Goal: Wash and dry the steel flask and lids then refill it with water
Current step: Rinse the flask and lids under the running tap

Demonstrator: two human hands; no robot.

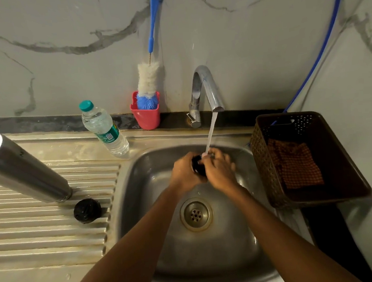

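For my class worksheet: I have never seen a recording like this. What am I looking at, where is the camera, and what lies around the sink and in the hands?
There is no machine here: one camera worn on a person's head looks down at their bare hands, so the arms enter from below. The left hand and right hand together hold a black lid under water running from the tap over the sink. On the ridged draining board stand the steel flask and a second black lid. Behind are a plastic water bottle and a red cup holding a bottle brush. On the right, a brown basket holds a checked cloth.
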